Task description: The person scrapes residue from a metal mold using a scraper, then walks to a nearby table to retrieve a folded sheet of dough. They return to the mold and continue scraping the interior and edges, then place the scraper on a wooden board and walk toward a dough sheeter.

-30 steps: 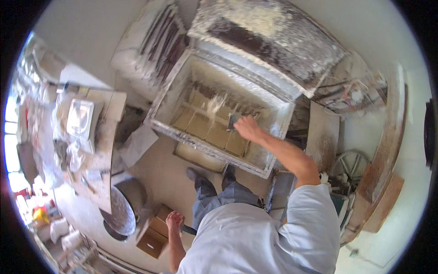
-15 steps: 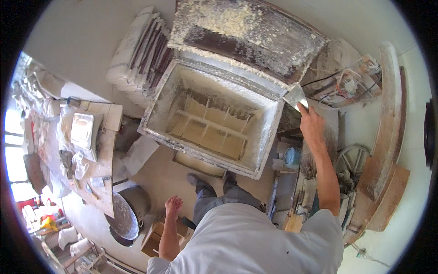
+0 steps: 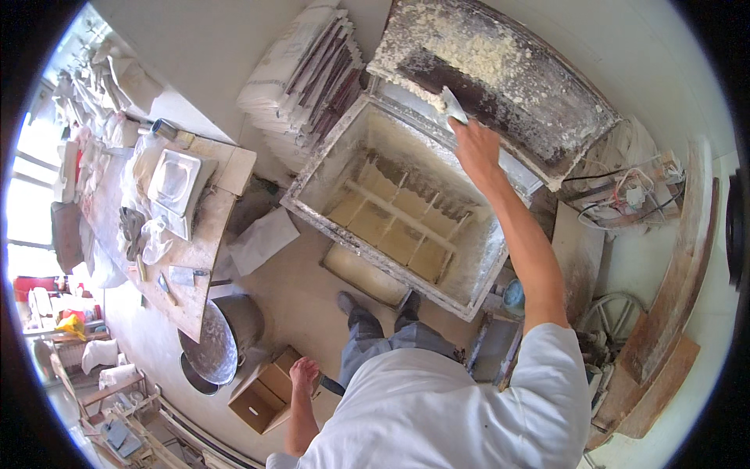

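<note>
Bright white light is shining through the barred window (image 3: 31, 203) on the left. Smooth, pale grey walls (image 3: 187, 55) are rising at the back and right. A worn, light-brown wooden table (image 3: 199, 254) is standing near the window, and a plain beige floor (image 3: 305, 301) is spreading below.

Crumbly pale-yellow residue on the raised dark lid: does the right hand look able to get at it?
Probably yes: the right hand holds a flat metal scraper by the lower edge of the raised dark lid, and nothing visible blocks the crumbly pale-yellow residue.
</note>
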Demonstrator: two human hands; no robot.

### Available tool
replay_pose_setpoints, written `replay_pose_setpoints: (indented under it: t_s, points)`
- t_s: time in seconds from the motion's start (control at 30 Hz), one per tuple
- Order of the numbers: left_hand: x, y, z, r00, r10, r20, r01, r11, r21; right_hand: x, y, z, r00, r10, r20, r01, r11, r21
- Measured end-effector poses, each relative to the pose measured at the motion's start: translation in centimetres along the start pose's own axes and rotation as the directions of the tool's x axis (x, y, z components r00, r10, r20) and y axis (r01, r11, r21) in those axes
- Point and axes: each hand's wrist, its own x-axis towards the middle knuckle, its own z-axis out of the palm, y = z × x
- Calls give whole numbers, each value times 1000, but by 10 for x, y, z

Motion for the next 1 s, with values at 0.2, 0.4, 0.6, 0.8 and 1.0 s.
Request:
replay_pose_setpoints:
  t_s: [0.2,0.4,0.6,0.8,1.0]
  points:
    - [-8,-32,-38,985,-100,-142,86,991,-105,75,-46,12,990,-116,-76,117,993,-2]
    - [-9,-29,-26,999,-18,-28,15,993,-115,99,-56,18,969,-241,-62,236,969,-73]
    - [-9,-9,-4,998,5,65,4,991,-134,-16,-41,63,914,-90,396,-133,854,502]
    - [6,2,15,999,-50,-12,51,997,53,-208,35,80,838,-31,545,-478,441,760]
    - [21,11,50,975,16,220,-51,987,154,-292,143,38,893,376,245,-392,388,834]
